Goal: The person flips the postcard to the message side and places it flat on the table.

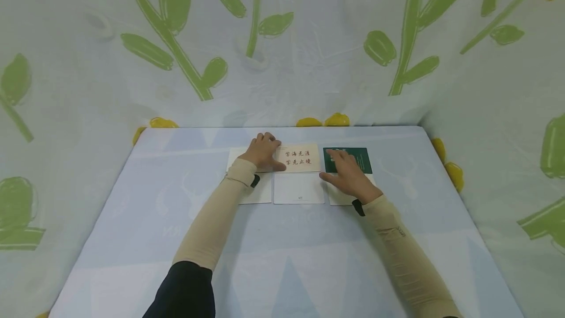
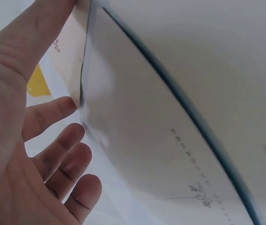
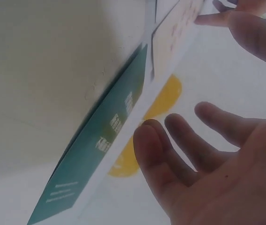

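My left hand (image 1: 262, 153) reaches over the upper left of a group of cards, thumb and fingers spread. Its thumb and index finger (image 2: 53, 115) are at the left edge of a cream card (image 1: 300, 158) with red characters. To the right, my right hand (image 1: 348, 175) overlaps a dark green card (image 1: 359, 158) with white print, its fingers spread apart. In the right wrist view, a gap shows between these fingers and the green card (image 3: 95, 145). A white card (image 1: 298, 189) lies below the cream one, between the hands.
Another pale card (image 1: 236, 153) is partly hidden behind the left hand. White cards (image 1: 260, 193) also lie below each hand, in the lower row. The table (image 1: 282, 244) has a pale blue patterned cover, and a floral cloth (image 1: 318, 77) hangs behind its far edge.
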`<state>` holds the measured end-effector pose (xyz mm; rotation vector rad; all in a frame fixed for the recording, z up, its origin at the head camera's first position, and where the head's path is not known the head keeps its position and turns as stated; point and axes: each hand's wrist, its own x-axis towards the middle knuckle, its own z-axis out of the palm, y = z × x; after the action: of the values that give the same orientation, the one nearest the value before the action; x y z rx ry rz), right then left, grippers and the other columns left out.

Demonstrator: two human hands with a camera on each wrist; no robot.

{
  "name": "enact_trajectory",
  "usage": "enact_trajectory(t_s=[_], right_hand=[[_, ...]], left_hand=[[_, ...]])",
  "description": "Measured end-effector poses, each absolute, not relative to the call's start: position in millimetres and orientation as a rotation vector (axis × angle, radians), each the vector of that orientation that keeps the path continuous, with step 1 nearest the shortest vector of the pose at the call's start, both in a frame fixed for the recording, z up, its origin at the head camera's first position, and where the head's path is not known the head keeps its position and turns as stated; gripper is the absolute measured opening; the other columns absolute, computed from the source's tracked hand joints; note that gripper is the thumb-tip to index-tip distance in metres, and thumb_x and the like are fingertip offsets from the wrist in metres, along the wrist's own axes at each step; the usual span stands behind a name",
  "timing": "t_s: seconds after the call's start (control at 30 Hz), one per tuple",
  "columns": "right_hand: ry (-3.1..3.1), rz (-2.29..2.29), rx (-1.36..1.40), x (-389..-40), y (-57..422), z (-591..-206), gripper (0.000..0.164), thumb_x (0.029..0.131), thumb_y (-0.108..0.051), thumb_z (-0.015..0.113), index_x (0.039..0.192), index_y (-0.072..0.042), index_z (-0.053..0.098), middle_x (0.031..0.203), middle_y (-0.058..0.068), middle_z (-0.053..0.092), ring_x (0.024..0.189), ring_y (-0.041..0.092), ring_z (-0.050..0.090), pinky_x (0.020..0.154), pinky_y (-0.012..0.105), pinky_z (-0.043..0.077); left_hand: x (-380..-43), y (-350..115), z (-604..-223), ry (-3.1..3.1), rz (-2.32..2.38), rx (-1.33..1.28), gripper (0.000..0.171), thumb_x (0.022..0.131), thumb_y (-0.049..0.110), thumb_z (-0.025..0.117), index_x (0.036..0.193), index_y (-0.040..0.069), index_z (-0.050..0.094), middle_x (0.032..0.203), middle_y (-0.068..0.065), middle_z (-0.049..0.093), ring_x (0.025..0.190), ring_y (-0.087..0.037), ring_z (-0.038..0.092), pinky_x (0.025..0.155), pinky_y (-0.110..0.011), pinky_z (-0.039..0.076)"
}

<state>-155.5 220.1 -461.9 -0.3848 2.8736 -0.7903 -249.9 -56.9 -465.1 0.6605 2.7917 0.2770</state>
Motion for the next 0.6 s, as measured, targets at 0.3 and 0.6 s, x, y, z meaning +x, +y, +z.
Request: enact_trajectory(t_s=[0.3,0.6], right_hand=[[2.890,-0.786,-0.401,-183.1,203.6,-466.6,0.079,0.095,-0.029,0.074,0.157,-0.004,0.032,0.153,0.024,0.038,0.139,0.043,0.034,0.112,0.058,0.032],[2.871,-0.653,-0.443,-212.7,194.5,-466.7,0.081,0.093,-0.034,0.075,0.156,-0.004,0.034,0.151,0.027,0.040,0.134,0.048,0.038,0.109,0.061,0.035]], left_hand=[[-252.7,-57.9,-466.0,2.792,0.257,0.662,0.087,0.082,0.055,0.080,0.150,0.011,0.049,0.150,-0.013,0.039,0.132,-0.033,0.034,0.112,-0.046,0.029],[-251.0,-55.6,-467.0,2.822,0.194,0.667,0.085,0.083,0.058,0.078,0.150,0.013,0.050,0.149,-0.012,0.041,0.132,-0.033,0.035,0.112,-0.047,0.030]])
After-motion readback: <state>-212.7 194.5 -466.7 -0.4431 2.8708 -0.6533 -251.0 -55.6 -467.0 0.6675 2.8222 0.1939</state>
